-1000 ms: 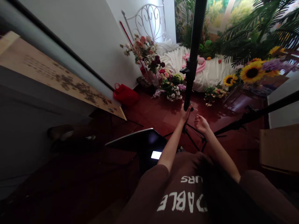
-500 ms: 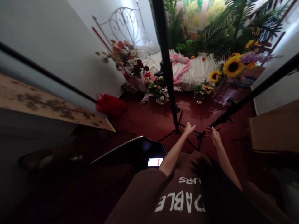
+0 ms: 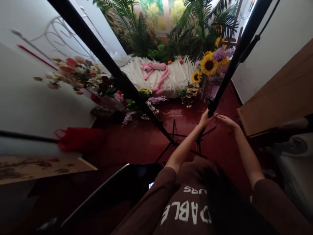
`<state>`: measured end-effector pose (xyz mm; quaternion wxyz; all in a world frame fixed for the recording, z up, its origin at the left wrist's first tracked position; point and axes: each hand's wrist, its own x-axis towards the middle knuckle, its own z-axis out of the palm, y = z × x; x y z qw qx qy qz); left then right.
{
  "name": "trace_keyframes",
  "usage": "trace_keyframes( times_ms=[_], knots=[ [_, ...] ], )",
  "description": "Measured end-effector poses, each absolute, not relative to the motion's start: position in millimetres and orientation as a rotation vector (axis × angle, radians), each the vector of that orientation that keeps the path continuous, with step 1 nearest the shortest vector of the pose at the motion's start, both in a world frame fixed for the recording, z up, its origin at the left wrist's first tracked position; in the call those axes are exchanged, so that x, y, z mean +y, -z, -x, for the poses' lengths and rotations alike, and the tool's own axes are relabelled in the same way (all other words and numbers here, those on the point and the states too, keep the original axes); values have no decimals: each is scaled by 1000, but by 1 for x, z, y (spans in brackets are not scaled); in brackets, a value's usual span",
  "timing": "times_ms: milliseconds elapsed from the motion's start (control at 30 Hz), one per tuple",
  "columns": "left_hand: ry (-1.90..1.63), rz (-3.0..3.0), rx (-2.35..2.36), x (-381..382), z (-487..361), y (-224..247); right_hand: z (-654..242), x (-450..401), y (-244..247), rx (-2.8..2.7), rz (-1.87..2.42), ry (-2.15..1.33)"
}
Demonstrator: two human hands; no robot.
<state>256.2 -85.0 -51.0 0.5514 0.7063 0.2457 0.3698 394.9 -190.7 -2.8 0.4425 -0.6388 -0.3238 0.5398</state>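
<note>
My left hand (image 3: 206, 118) is wrapped around the black pole of the right-hand light stand (image 3: 225, 76), just below a clamp collar. Close beside it, my right hand (image 3: 227, 120) reaches in from the right with fingers stretched out, their tips at the pole and near the left fingers; whether they touch a knob there is too small to tell. The stand leans up to the right, with its tripod legs on the red floor. A second black stand (image 3: 129, 91) slants up to the left, held by neither hand.
Behind the stands, a white draped cloth (image 3: 132, 70) bears a pink plush toy (image 3: 158, 67). Around it are sunflowers (image 3: 209, 64), a bouquet (image 3: 73, 70) and palm leaves (image 3: 202, 19). A red bag (image 3: 78, 138), a dark panel (image 3: 122, 182) and a brown board (image 3: 276, 94) flank me.
My view has turned to the right. My left hand has moved from beside the stands onto the right stand's pole and closed around it; my right hand has come closer to it.
</note>
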Motion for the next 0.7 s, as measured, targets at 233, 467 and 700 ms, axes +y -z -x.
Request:
trace_keyframes(
  times_ms=[233, 467, 700],
  knots=[
    [-918, -1617, 586, -86, -257, 55, -399, -187, -4, -1127, 1616, -944],
    [-910, -1621, 578, -85, -260, 60, -360, -206, 37, -1055, 1862, -147],
    [-937, -1608, 568, -86, -260, 58, -334, -189, 25, -1141, 1776, 68]
  ],
)
